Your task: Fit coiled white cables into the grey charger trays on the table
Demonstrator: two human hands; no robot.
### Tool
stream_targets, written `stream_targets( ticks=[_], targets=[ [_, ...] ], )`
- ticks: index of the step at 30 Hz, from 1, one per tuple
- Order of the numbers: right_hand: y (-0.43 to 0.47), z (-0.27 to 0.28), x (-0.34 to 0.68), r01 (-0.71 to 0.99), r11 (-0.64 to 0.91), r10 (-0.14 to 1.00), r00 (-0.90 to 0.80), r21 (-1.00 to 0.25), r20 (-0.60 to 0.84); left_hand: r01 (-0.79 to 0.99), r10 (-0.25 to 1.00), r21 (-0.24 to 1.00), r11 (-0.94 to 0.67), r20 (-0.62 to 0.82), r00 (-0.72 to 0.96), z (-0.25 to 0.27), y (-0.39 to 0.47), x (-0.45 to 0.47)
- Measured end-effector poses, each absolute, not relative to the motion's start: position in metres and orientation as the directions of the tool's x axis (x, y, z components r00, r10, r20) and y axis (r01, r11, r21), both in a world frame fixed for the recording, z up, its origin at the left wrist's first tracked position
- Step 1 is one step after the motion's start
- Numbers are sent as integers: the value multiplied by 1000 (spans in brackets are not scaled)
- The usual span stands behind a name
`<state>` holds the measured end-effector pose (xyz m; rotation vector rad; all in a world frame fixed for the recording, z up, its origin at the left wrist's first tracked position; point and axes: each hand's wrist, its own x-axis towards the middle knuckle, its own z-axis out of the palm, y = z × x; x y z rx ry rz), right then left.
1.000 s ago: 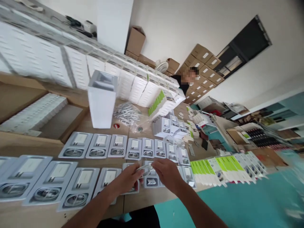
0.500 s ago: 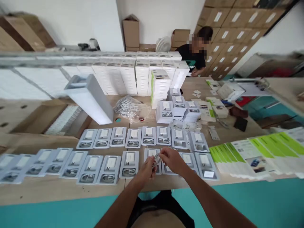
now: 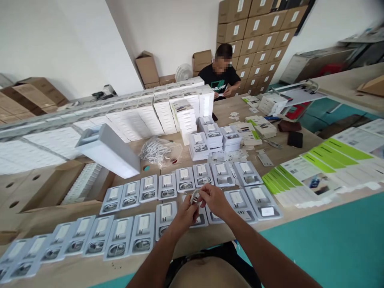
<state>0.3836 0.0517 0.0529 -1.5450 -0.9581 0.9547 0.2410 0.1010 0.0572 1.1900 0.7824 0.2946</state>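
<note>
Cable (image 3: 194, 197), coiled and pale, is pinched between both hands just above the near row of trays (image 3: 141, 236), close to the table's front edge. Left hand (image 3: 186, 215) is closed on the coil's lower side, fingers pressed together around it; right hand (image 3: 213, 200) has thumb and fingertips nipped on the top of the loop. Compared with half a second ago, the hands are seen lifted a touch and drawn nearer the body, while the view has swung so the table (image 3: 192, 245) now runs on a slant. The coil is judged not yet seated; it is held clear over a tray rather than lying in one. Behind, a second row of trays (image 3: 186, 180) is laid, then a bag of cables (image 3: 159, 150) and stacked white boxes (image 3: 180, 108). Green leaflets (image 3: 300, 172) are fanned to the right. Room is tight: trays sit edge to edge on both sides, with only a narrow bare strip of wood in front. A co-worker (image 3: 222, 78) is seated at the far end, well apart.
</note>
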Motion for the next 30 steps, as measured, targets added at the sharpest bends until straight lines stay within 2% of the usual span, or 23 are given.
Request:
stream_targets(
  ticks=[5, 9, 11, 13, 16, 18, 20, 21, 23, 25, 27, 30],
  targets=[
    [58, 48, 360, -212, -125, 932, 309, -969, -188, 170, 585, 927, 333, -345, 735, 55, 112, 224],
    [60, 46, 343, -245, -150, 916, 330, -958, -228, 146, 607, 936, 322, -322, 727, 48, 118, 212],
    [60, 46, 337, -100, -169, 913, 360, -980, -194, 145, 619, 931, 335, -333, 711, 47, 120, 207],
    [61, 46, 331, 221, -147, 906, 422, -964, -41, 136, 629, 927, 351, -341, 699, 45, 122, 202],
    [65, 52, 328, 687, -91, 861, 418, -721, 289, 95, 671, 924, 370, -337, 661, 42, 126, 196],
    [68, 60, 332, 826, -69, 830, 359, -559, 428, 103, 699, 932, 348, -331, 634, 40, 129, 191],
    [70, 68, 341, 894, -23, 849, 253, -447, 463, 123, 749, 957, 262, -282, 599, 39, 130, 187],
    [71, 71, 348, 908, 13, 880, 188, -418, 437, 134, 785, 973, 185, -229, 576, 40, 130, 185],
    [72, 75, 360, 890, 74, 944, 83, -450, 319, 174, 831, 985, 11, -106, 546, 42, 130, 181],
    [71, 74, 370, 832, 67, 978, 54, -551, 199, 216, 831, 971, -102, -37, 556, 45, 132, 178],
    [68, 71, 373, 778, 25, 988, 76, -628, 134, 208, 807, 971, -119, -28, 589, 46, 135, 177],
    [62, 65, 372, 750, 29, 986, 86, -661, 141, 166, 776, 986, -10, -97, 624, 42, 140, 176]
  ],
)
